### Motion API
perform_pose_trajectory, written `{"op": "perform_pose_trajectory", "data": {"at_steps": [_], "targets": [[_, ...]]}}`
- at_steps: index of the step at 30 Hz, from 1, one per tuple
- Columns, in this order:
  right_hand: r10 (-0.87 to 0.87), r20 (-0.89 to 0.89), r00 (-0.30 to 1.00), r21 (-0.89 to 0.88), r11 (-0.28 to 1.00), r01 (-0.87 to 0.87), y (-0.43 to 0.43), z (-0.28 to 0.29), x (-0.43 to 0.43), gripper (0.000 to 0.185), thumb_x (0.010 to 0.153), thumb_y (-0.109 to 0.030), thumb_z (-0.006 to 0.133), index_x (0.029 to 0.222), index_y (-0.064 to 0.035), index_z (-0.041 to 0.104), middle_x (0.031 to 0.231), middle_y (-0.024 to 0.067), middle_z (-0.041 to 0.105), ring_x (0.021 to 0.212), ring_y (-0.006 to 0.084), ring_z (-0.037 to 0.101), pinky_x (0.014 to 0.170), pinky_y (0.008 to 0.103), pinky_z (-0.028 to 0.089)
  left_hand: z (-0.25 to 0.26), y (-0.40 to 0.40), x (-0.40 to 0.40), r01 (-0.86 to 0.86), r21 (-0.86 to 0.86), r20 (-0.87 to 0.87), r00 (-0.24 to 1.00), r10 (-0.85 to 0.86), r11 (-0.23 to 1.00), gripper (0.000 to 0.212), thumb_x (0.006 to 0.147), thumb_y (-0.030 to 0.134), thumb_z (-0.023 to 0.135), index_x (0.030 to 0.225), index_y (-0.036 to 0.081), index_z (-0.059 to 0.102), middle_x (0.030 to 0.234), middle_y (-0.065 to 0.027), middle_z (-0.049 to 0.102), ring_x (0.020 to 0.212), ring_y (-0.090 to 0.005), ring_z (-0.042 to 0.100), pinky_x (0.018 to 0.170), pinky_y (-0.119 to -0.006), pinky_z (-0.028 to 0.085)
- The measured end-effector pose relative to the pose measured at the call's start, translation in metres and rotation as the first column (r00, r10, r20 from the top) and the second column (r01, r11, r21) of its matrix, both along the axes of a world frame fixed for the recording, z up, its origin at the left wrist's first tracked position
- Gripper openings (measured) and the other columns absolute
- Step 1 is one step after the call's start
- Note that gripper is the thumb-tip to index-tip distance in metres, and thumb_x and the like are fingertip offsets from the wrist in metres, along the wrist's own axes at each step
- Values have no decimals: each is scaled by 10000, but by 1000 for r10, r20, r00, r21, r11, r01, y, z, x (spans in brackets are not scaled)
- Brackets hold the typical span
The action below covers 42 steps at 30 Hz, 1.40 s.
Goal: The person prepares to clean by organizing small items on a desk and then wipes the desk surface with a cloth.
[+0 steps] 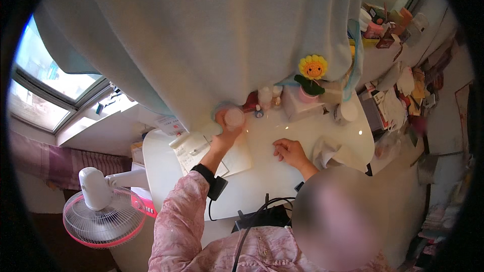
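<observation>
My left hand (224, 138) is wrapped around a jar-like container with a round pale pink lid (234, 118), at the back of the white table (264, 192). Under that forearm lie an open notebook (238, 160) and a white pen-like item (199, 149). Resting on the tabletop, my right hand (292, 153) has its fingers loosely bent and slightly apart, with nothing visible in them. A crumpled pale cloth (327, 153) lies just right of it. A small blue bottle with a white cap (258, 112) stands right of the container.
A pale curtain (211, 45) hangs behind the table. White bottles (265, 94), a box (298, 107), a crocheted sunflower (313, 68) and a white-lidded jar (347, 112) line the back. Black cables (261, 209) cross the front edge. A fan (106, 215) is at left.
</observation>
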State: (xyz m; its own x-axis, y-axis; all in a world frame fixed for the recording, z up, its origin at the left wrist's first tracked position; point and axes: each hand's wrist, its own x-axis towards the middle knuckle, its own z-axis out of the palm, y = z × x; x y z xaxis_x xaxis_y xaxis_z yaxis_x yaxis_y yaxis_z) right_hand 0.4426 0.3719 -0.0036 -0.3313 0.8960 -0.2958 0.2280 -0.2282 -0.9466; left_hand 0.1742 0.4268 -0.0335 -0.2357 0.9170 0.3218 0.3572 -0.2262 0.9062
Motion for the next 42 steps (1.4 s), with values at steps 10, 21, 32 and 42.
{"op": "perform_pose_trajectory", "data": {"at_steps": [10,21,32,42], "targets": [[-30,-16,999,-41,999,29,1,-2,0,197,932,-72,547,1095,8,622,768,75,674,545,110,578,512,243,470,46,-23,37,222,-220,151,970,-191,950,634,709,66,801,1226,25,436,1160,-133,578,1067,-219,583,929,-330,465],[-8,31,999,-22,1000,9,1,4,1,180,930,-68,555,1070,15,630,758,67,672,540,107,578,510,242,471,53,5,17,183,-294,-77,974,-214,938,650,751,129,814,1246,36,404,1181,-103,560,1094,-180,553,932,-313,456],[-42,11,999,-43,998,42,1,4,1,184,936,-77,550,1072,26,620,758,73,676,540,105,580,516,244,479,54,-9,24,453,-231,53,890,-453,861,601,794,94,703,1314,28,410,1195,-136,546,1129,-246,524,978,-349,416],[-14,26,1000,-33,999,15,1,-2,5,173,934,-68,548,1060,25,622,757,76,672,540,109,580,513,247,481,36,54,8,319,-175,-648,674,-353,931,460,854,-20,486,1298,99,514,1341,-215,490,1212,-410,477,1015,-443,406]]}}
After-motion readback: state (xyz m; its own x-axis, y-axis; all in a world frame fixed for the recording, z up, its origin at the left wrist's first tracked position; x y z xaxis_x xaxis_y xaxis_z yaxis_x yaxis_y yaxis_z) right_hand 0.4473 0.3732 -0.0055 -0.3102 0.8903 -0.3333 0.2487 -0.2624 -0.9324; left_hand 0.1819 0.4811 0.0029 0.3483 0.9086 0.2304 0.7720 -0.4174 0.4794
